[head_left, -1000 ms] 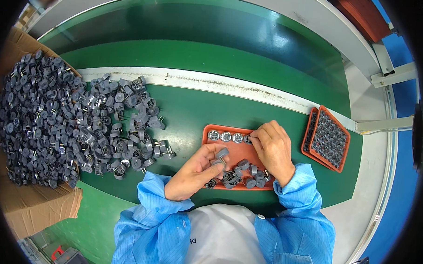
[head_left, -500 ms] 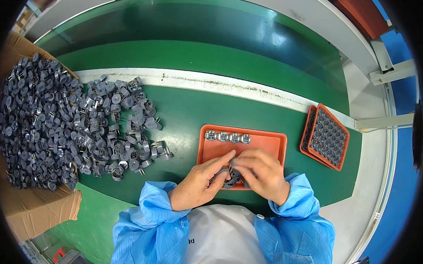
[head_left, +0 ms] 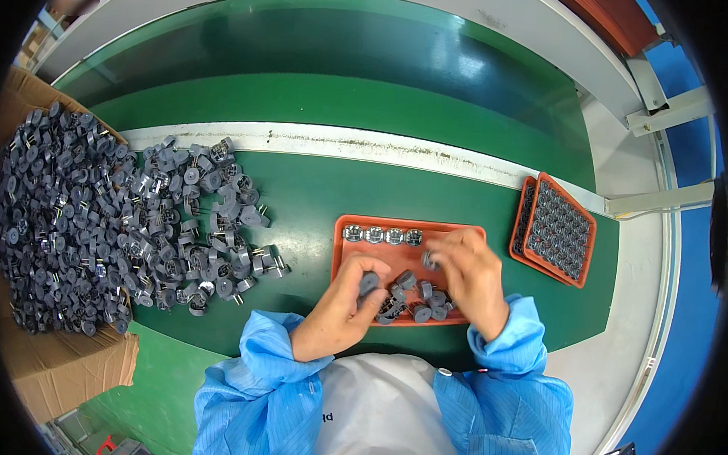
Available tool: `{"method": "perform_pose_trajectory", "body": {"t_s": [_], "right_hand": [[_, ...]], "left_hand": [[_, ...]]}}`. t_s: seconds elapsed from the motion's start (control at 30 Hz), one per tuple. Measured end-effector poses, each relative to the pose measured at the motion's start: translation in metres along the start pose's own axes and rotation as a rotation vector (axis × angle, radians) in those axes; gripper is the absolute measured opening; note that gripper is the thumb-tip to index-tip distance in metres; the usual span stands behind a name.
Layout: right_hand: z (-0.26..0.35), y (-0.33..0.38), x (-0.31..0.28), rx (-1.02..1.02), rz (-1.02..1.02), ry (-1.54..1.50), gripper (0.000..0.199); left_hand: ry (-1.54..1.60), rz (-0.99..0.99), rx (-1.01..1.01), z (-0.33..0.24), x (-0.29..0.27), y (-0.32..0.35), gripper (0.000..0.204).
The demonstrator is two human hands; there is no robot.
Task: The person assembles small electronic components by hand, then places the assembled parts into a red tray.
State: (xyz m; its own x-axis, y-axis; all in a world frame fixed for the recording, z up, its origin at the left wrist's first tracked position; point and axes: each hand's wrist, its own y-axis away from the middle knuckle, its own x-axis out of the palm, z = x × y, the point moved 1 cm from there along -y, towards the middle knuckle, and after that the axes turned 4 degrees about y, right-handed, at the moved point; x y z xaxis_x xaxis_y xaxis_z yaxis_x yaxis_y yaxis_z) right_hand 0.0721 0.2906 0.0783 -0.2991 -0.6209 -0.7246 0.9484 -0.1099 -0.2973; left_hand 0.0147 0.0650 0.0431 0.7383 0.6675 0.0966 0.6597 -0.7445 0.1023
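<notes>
A factory workshop: a green bench, look-alike grey parts heaped from a carton across its left edge, trays packed with rows near its right edge, a blue smock at the front edge.

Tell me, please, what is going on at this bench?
A person in blue sleeves is working over an orange tray. The left hand holds one round grey part, and the right hand pinches another part near the right end of a row of four parts. Loose parts lie on the tray's near side. At left, a heap of parts spills from a cardboard box.
</notes>
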Motion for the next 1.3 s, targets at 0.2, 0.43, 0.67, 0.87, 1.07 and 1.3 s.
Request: {"method": "perform_pose_trajectory", "body": {"t_s": [0.2,0.43,0.67,0.87,1.07,1.3], "right_hand": [[-0.04,-0.013,0.011,-0.02,-0.033,0.272,0.008],[-0.039,-0.013,0.016,-0.017,-0.074,0.303,0.017],[0.028,-0.004,0.004,-0.247,0.014,-0.091,0.03],[0.037,0.008,0.02,-0.294,-0.03,-0.101,0.035],[0.019,0.002,-0.014,0.066,0.018,-0.115,0.014],[-0.042,-0.008,-0.021,-0.112,0.15,0.311,0.023]], "left_hand": [[0.397,0.024,-0.031,0.002,-0.006,-0.005,0.044],[-0.157,-0.079,0.062,-0.012,-0.009,-0.005,0.037],[0.608,-0.023,-0.234,-0.017,-0.004,-0.011,0.047],[0.665,0.119,-0.231,0.004,0.002,-0.002,0.042],[0.145,0.041,0.114,-0.014,-0.006,0.003,0.021],[-0.198,-0.123,0.036,-0.02,-0.024,0.007,0.022]]}}
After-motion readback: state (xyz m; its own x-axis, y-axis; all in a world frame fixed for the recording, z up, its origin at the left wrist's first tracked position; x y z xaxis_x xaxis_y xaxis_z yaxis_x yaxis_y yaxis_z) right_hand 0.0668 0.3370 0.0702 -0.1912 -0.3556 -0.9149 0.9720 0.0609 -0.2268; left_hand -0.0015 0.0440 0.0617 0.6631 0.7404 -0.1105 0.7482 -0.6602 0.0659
